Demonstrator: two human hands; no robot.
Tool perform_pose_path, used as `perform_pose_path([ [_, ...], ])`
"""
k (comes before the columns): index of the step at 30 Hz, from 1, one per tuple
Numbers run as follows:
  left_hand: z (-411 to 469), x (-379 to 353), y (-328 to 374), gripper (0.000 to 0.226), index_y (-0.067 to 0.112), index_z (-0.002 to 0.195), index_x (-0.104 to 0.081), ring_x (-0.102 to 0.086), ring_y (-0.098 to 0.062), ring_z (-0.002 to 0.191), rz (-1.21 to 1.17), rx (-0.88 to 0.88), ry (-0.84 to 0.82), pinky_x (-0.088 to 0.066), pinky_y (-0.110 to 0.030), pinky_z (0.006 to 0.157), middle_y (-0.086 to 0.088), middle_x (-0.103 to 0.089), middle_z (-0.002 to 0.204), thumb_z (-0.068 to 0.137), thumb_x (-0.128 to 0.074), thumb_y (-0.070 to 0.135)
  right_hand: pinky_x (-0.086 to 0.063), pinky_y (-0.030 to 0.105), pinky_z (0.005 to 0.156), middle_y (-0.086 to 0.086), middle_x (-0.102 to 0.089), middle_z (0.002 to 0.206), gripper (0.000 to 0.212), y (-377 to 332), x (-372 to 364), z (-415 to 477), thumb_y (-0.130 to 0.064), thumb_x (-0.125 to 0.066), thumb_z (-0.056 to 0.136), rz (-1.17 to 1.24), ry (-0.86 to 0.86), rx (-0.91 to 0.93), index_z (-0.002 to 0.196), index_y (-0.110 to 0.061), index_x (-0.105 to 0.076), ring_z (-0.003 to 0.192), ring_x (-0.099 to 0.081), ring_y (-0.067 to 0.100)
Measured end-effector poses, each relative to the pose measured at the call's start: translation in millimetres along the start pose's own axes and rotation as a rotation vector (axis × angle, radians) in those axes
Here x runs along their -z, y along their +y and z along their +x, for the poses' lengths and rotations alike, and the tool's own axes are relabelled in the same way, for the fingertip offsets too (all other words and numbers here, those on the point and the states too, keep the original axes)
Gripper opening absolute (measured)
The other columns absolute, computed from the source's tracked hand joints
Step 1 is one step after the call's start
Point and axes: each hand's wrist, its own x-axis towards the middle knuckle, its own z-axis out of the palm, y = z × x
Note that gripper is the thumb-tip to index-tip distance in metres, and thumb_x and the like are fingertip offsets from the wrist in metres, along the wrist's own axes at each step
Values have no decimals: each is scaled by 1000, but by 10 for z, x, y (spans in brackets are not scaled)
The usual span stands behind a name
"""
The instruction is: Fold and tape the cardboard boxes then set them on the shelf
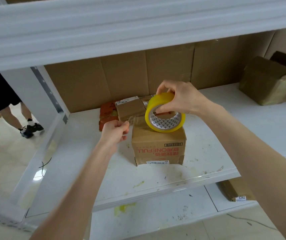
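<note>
Right hand [180, 98] grips the yellow tape roll [164, 112] atop the ONEFULL carton [158, 144] on the white shelf [208, 135]; left hand [115, 131], beside the carton, pinches the tape end [131, 121]. Slack could make the strip wrinkle or stick to itself.

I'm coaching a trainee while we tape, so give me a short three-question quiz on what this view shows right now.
1. True or false: the left hand holds the yellow tape roll.
2. The printed cardboard box stands on: A) the floor; B) the white shelf; C) a chair.
3. Short answer: what does the left hand pinch?

Key:
1. False. The right hand holds it, over the box top.
2. B.
3. The free end of the tape strip pulled from the roll.
</note>
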Motion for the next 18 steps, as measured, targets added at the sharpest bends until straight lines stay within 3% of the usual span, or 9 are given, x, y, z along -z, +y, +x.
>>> perform_pose_path([
  [4, 11, -5, -76, 21, 10, 73, -58, -54, -15, 67, -29, 54, 3, -49, -26, 63, -3, -56, 69, 92, -63, 17, -57, 37, 74, -23, -54, 88, 38, -60, -54, 62, -52, -77, 64, -42, -27, 33, 95, -48, -56, 89, -58, 10],
  [9, 12, -23, -156, 17, 9, 77, -58, -53, -15, 66, -57, 90, -16, -49, -25, 61, -3, -55, 69, 93, -61, 15, -55, 34, 76, -20, -55, 101, 41, -78, -82, 116, -41, -75, 69, -35, -64, 56, 107, -48, -63, 94, -57, 10],
  [14, -7, -114, -247, 16, 8, 90, -61, -59, -14, 69, -59, 152, -73, -48, -28, 60, -3, -63, 77, 98, -52, 18, -37, 7, 57, -34, -41, 76, 47, -64, -118, 137, -31, -71, 76, -27, -92, 65, 119, -48, -62, 75, -50, -13],
  [16, -1, -176, -220, 19, 16, 92, -59, -58, -13, 71, 52, 138, -89, -49, -28, 59, -2, -62, 81, 101, -44, 24, -36, 0, 53, -35, -43, 69, 47, -50, -144, 112, -28, -70, 79, -10, -80, 73, 123, -44, -61, 74, -43, -30],
  [18, -13, -191, -213, 20, 21, 108, -53, -59, -17, 83, 286, 124, -106, -48, -27, 53, -5, -58, 101, 101, -38, 32, -30, -7, 56, -42, -47, 68, 48, -47, -182, 90, -27, -69, 81, 11, -72, 85, 126, -42, -59, 73, -37, -36],
])
